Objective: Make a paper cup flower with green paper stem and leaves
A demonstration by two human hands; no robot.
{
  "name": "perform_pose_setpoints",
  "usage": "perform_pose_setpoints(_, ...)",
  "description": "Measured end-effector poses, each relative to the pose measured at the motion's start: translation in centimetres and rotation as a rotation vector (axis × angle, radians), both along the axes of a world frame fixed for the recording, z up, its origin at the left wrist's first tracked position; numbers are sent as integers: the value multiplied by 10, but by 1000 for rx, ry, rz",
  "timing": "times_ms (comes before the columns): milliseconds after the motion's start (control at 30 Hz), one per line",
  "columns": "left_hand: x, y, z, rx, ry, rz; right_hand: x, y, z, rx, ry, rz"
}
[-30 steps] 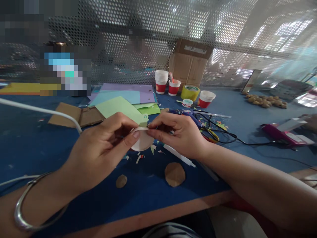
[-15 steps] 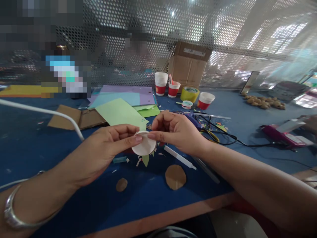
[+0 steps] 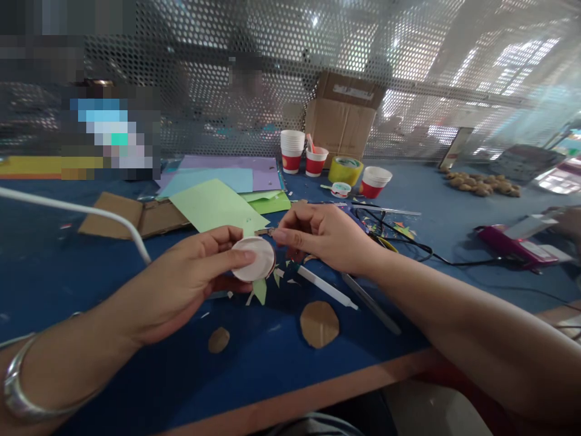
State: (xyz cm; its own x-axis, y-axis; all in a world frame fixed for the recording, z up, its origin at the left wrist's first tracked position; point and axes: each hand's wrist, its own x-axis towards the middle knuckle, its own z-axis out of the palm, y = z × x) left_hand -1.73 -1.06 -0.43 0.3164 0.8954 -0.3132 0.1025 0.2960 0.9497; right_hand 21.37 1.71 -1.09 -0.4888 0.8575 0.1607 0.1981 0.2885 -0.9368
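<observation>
My left hand [image 3: 200,260] grips a round white paper piece [image 3: 255,266], its thumb flat on the face and its fingers behind. The piece looks like a paper cup's bottom, with a reddish edge at the right. A pale green paper tab [image 3: 248,227] sticks up behind it. Just to the right is my right hand [image 3: 318,233], apart from the disc, thumb and index finger together; whatever is between them is too small to make out. Below lie a large cardboard disc [image 3: 319,324], a small cardboard disc [image 3: 218,340] and a white stick [image 3: 325,287].
Coloured paper sheets [image 3: 218,203] and folded cardboard [image 3: 115,215] lie at the back left. Red-and-white paper cups [image 3: 293,151], yellow tape [image 3: 345,171] and a cardboard box [image 3: 340,121] stand behind. A black cable [image 3: 422,248] crosses the right side. A white cable [image 3: 91,209] arcs at left.
My right thumb has come off the white disc, leaving it in my left hand alone. The disc and my left hand have shifted slightly left in view.
</observation>
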Motion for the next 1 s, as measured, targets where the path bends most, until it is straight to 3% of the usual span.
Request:
perform_pose_setpoints(100,-2,3,-3,-2,-16,32,7,-1,9,168,-210,-85)
perform_pose_setpoints(200,-2,4,-3,3,-16,34,12,-2,16,292,-464,-69)
perform_pose_setpoints(533,3,4,-1,56,23,25,14,-10,28,311,-1013,201)
perform_pose_setpoints(767,-1,5,-15,64,120,-140,14,-12,30,297,-1071,197)
perform_pose_setpoints(833,-3,6,-22,110,162,-164,20,-9,33,292,-1042,136)
perform_pose_setpoints(1000,-7,8,-29,209,249,-138,41,10,38,328,-1025,-226)
